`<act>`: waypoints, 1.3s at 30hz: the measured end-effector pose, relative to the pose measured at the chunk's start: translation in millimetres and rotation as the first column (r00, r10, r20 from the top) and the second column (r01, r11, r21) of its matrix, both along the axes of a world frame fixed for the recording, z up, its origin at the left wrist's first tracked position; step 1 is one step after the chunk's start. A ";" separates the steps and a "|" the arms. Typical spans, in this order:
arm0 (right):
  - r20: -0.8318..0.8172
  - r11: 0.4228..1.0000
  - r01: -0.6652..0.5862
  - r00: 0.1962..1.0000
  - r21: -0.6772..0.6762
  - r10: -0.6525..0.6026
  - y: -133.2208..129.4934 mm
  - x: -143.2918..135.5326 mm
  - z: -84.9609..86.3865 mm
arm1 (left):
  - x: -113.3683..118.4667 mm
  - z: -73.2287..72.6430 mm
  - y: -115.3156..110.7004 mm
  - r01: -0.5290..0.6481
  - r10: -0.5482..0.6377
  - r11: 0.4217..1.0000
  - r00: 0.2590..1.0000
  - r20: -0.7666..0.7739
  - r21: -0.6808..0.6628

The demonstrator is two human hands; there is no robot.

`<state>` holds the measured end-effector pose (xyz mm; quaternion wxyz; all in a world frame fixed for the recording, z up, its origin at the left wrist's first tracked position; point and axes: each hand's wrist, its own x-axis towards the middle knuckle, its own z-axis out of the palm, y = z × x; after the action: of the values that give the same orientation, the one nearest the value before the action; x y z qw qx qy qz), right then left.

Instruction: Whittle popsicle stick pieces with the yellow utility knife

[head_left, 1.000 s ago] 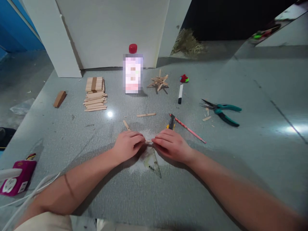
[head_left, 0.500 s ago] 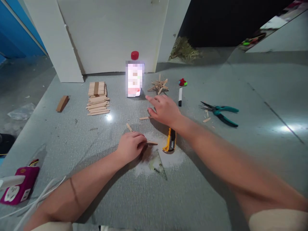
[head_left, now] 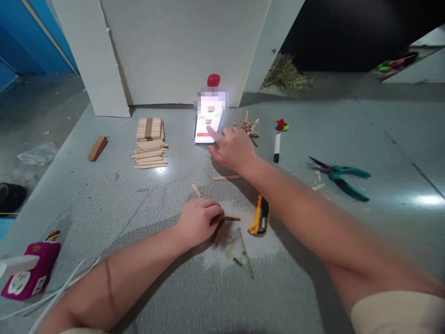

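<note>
Right hand is now up at the phone, having moved in from over the stick lying mid-table; index finger is out straight at the lit screen, contact not certain. Means work on the held stick is down to one hand, looks like a pause for the screen. Held wooden stick is low centre, pinched between thumb and fingers of left hand, free end poking out toward the yellow cutter, not touching it. Left fingers closed, curled down near the table; exact grip hidden under the knuckles. Right fingers part open, thumb apart, the rest loosely bent, nothing held. Right forearm reaches up and across from lower right, passing above the cutter; left forearm comes in low from lower left, wrist near the table. Clear set square lies just below the held stick, on pale dust.
</note>
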<state>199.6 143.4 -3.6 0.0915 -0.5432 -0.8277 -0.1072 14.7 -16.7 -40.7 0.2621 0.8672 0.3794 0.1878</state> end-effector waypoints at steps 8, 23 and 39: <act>-0.002 1.000 -0.009 1.000 0.004 0.009 2.0 1.7 -3.4 | 2.3 11.5 1.2 -0.049 0.047 0.998 0.997 0.069 0.032; 0.050 0.995 -0.076 0.996 -0.066 0.079 -8.9 9.0 -9.5 | 2.5 13.3 1.6 -0.046 0.043 0.998 0.997 0.072 0.038; 0.067 0.997 -0.052 0.996 -0.048 0.055 -4.3 7.0 -13.3 | 2.4 11.7 1.6 -0.047 0.043 0.998 0.996 0.082 0.047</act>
<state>206.6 139.2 -16.9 0.0534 -0.5190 -0.8467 -0.1038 17.1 -15.1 -29.0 0.2516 0.8564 0.3830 0.2380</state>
